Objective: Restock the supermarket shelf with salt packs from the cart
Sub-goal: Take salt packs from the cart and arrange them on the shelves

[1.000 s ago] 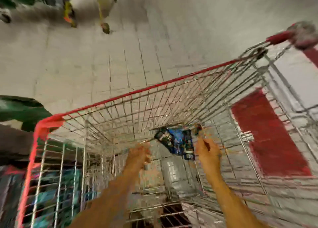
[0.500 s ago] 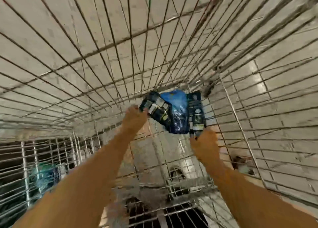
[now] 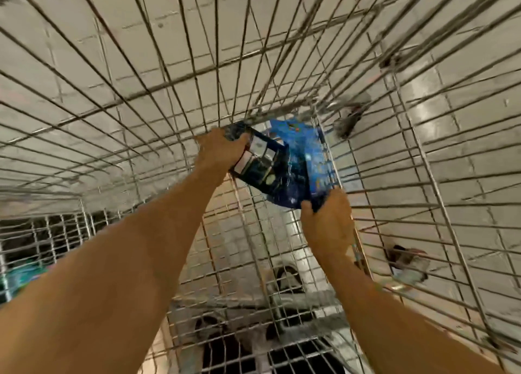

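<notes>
Both my arms reach deep into the wire shopping cart (image 3: 439, 193). A bundle of blue and dark salt packs (image 3: 284, 167) lies at the cart's far bottom corner. My left hand (image 3: 218, 150) grips the bundle's upper left end, fingers curled round a dark pack. My right hand (image 3: 327, 224) grips the bundle's lower right corner, thumb on the blue wrapper. The packs' printing is blurred.
The cart's wire walls close in on all sides, with pale floor tiles (image 3: 141, 35) seen through them. A cart wheel (image 3: 351, 118) shows beyond the far corner. Shelving with teal goods (image 3: 25, 277) lies at the lower left, outside the cart.
My head has dropped far into the cart, so the wire fills the view. Both hands reached the packs and now grip them at either end.
</notes>
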Motion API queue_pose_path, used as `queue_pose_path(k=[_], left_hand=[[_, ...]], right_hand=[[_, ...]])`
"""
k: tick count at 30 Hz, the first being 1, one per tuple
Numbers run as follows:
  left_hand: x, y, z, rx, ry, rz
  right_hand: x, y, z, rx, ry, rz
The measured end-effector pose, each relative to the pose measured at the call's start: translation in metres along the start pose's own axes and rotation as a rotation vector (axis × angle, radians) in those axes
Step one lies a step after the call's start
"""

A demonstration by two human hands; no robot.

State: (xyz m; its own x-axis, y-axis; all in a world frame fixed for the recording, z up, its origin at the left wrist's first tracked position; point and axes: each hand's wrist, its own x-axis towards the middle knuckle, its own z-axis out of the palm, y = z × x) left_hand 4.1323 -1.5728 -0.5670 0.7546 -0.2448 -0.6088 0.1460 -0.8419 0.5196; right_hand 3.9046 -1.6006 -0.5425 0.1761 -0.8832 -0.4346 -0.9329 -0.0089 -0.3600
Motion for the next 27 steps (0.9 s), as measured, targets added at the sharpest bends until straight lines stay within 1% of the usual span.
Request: queue_pose_path(k=[3,5,7,8,10,12,13,15,16,17,19,21,22,24,27], left_hand=[[-0.007,-0.005,0.000,-0.014,-0.047,-0.016],[-0.019,-0.011,-0.005,-0.049,-0.085,-0.082],[-0.035,-0.027,-0.015,-0.166,-0.130,-0.064],[-0.046,-0.041,-0.022,-0.179,-0.155,-0.066],[-0.071,-0.073,-0.036,-0.244,-0.258,-0.190],[-0.092,-0.105,-0.046,-0.374,-0.411,-0.342],[-0.099,-0.117,-0.047,-0.395,-0.473,-0.385],[-0.112,-0.129,-0.041,-0.290,-0.585,-0.403],[-0.119,-0.130,-0.035,-0.201,-0.621,-0.363],[-0.124,-0.129,-0.028,-0.142,-0.631,-0.312],[-0.131,-0.125,-0.013,-0.115,-0.621,-0.242],[-0.138,-0.123,-0.005,-0.097,-0.619,-0.221],[-0.142,-0.121,-0.006,-0.098,-0.616,-0.239],[-0.150,-0.118,-0.011,-0.159,-0.605,-0.292],[-0.165,-0.113,-0.031,-0.270,-0.656,-0.327]], right_hand=[[0.004,0.006,0.000,0.124,-0.048,0.100],[0.000,0.013,0.001,0.165,-0.158,0.144],[-0.011,0.023,0.002,0.318,-0.250,0.191],[-0.018,0.029,0.003,0.393,-0.272,0.221],[-0.029,0.041,0.003,0.482,-0.267,0.255],[-0.037,0.050,0.004,0.529,-0.251,0.290],[-0.041,0.052,0.003,0.554,-0.249,0.326],[-0.045,0.054,0.001,0.674,-0.234,0.376],[-0.046,0.054,-0.001,0.743,-0.232,0.391],[-0.047,0.053,-0.005,0.791,-0.241,0.396],[-0.045,0.052,-0.011,0.902,-0.354,0.427],[-0.043,0.050,-0.018,1.149,-0.498,0.548],[-0.042,0.051,-0.021,1.217,-0.533,0.593],[-0.045,0.054,-0.025,1.227,-0.586,0.608],[-0.058,0.051,-0.036,1.230,-0.659,0.618]])
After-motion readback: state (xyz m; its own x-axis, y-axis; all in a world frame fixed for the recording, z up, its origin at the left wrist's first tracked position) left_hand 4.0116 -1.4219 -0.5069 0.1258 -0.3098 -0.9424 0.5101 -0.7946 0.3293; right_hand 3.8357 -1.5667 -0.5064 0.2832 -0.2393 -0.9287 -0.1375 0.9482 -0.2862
